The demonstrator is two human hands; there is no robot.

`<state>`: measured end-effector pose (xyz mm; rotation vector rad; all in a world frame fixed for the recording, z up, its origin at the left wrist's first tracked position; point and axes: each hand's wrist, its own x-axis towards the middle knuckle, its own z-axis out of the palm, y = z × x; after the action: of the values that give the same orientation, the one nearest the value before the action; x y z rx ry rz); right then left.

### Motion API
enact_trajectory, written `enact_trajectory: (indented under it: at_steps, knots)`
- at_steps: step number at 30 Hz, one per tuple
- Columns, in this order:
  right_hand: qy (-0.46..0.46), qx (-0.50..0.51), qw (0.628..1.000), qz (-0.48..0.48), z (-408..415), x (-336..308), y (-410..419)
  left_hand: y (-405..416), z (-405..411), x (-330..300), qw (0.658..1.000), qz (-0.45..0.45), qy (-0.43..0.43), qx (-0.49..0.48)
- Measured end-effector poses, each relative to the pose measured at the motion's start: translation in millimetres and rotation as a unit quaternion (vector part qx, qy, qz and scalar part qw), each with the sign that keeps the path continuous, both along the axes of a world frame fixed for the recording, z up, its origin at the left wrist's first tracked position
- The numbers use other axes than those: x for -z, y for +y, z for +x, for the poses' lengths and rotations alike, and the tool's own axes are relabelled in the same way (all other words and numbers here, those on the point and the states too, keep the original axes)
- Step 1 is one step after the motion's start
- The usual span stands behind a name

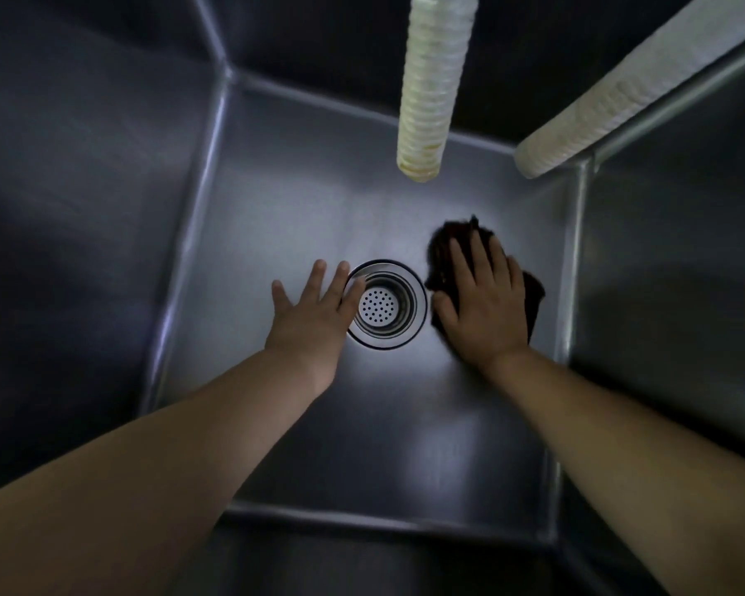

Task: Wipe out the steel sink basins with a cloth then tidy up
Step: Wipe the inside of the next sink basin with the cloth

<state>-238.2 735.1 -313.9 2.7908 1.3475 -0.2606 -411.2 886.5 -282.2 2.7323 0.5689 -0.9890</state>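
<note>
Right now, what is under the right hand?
A dark cloth lies under the right hand, pressed flat on the sink floor beside the drain. The cloth's middle is hidden.

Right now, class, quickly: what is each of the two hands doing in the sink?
Left hand: open, fingers spread flat on the basin floor beside the drain.
Right hand: open, pressing the dark cloth flat.

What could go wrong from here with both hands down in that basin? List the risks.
1. The left hand lies open at the rim of the drain strainer; a fingertip might catch on it.
2. The right hand presses the dark cloth beside the drain, so a sweep could snag it there.
3. The hanging hose may drip onto wiped steel.
</note>
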Motion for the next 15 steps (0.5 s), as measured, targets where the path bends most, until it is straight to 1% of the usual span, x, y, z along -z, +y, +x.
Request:
enact_trajectory:
  at_steps: [5, 8, 10, 12, 15]
  knots:
    - [-0.01, -0.036, 0.999, -0.002, 55, 3, 54, 3, 0, -6, 0.999, -0.028, -0.019, -0.015]
    - [-0.013, -0.033, 0.999, -0.002, 55, 5, 78, 13, -12, -15, 0.997, -0.055, -0.056, -0.003]
    - [-0.013, -0.05, 0.999, 0.0, 43, 5, 88, 29, -24, -27, 0.993, -0.074, -0.088, -0.033]
    - [-0.005, -0.088, 0.996, 0.002, 28, 4, 97, 51, -35, -42, 0.993, -0.054, -0.099, -0.04]
    - [0.007, -0.148, 0.989, -0.009, 1, -1, 111, 75, -48, -66, 0.998, 0.007, -0.054, -0.021]
